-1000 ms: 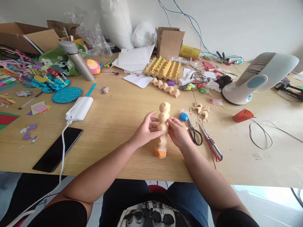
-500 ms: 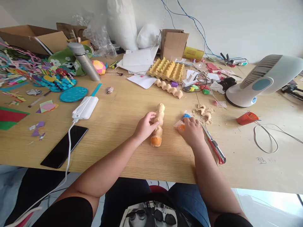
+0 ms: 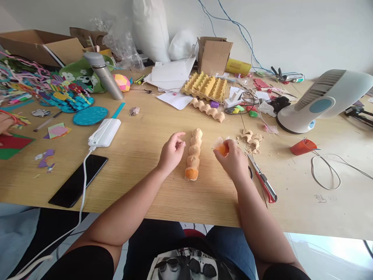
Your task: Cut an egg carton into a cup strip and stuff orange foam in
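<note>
A strip of egg-carton cups point(image 3: 195, 151) lies on the table in front of me, its nearest cup coloured orange. Just left of it, my left hand point(image 3: 171, 153) is raised with nothing in it, thumb and fingers apart. To the right of the strip, my right hand point(image 3: 234, 159) pinches a clear packet of orange clay point(image 3: 222, 149) between thumb and fingers. Beside my right wrist lies a red and grey utility knife point(image 3: 265, 182), with a dark ring-shaped handle partly hidden by the hand. Cut carton scraps point(image 3: 252, 139) and crumbs lie beyond that hand.
At the back stand a yellow egg tray point(image 3: 205, 87) and a cardboard box point(image 3: 214, 56). A white fan point(image 3: 317, 101) and an orange cup point(image 3: 303, 147) are on the right. Left are a power bank point(image 3: 105, 133), a phone point(image 3: 78, 181), and another person's hand point(image 3: 6, 121).
My left hand has let go of the carton strip and moved left. My right hand has picked up the orange packet; the blue piece beside it no longer shows. Another person's hand has appeared at far left.
</note>
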Demonstrator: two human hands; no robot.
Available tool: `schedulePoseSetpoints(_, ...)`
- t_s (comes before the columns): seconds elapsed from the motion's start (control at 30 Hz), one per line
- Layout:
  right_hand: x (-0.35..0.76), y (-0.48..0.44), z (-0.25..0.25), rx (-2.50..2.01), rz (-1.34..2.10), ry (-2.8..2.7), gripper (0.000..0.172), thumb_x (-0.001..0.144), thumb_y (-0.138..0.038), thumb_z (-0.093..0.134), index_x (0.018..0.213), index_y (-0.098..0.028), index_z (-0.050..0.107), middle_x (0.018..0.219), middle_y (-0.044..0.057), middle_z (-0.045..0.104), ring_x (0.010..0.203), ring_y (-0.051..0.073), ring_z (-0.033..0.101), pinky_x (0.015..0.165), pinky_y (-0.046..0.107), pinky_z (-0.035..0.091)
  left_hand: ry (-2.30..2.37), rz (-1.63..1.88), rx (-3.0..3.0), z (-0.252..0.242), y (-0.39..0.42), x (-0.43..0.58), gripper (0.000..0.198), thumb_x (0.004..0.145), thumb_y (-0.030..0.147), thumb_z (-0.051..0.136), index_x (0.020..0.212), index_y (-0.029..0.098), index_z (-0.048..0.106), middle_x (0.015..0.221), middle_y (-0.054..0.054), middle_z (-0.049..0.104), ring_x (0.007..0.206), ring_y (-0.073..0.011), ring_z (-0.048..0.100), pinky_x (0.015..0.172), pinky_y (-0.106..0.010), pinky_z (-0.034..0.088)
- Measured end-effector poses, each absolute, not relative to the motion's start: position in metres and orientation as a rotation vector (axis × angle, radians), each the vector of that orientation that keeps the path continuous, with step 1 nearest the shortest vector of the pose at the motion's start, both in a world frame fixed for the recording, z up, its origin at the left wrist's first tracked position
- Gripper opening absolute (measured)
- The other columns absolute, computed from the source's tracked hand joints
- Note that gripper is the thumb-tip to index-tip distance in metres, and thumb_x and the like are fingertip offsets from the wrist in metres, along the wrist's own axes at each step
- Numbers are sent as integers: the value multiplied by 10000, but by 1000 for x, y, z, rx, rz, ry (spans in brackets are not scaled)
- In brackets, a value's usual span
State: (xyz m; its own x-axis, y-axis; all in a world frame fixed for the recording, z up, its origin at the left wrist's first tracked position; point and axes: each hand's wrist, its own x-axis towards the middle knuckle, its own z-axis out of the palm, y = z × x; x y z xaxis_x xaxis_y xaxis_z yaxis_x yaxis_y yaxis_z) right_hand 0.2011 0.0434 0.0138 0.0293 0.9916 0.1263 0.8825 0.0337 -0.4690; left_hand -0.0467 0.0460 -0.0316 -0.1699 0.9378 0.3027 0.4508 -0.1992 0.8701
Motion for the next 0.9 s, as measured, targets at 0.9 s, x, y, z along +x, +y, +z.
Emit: schedulePoseSetpoints(0.9,178,29,-7,-1063,525,-2060,505,979,-633,678,1304,-248,644,1084,115,745,948,297,708,839,422,583,1275,1646,2287,-6,18,-30,165,954,214,745,1107,272,723,1170,-66,703,1235,-257,586,1135,-507,496)
